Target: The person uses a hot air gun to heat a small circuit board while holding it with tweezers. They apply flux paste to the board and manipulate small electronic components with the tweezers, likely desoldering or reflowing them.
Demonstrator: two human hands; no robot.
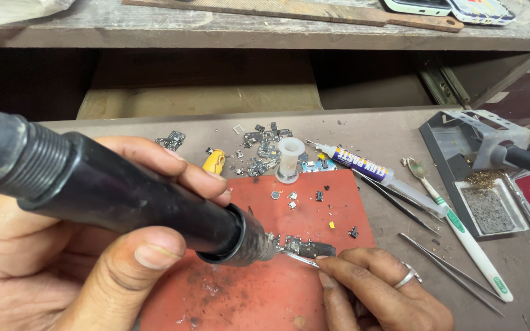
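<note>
My left hand grips a thick black hot-air tool handle, its metal nozzle pointing right and almost touching a small dark circuit board. The board lies on a red mat. My right hand, with a ring on one finger, pinches thin metal tweezers whose tips rest against the board's near edge. Tiny loose components are scattered on the mat beyond the board.
A flux syringe, a white toothbrush, two more tweezers, a clear plastic spool and a pile of small board scraps lie on the brown bench. A grey iron stand sits at right.
</note>
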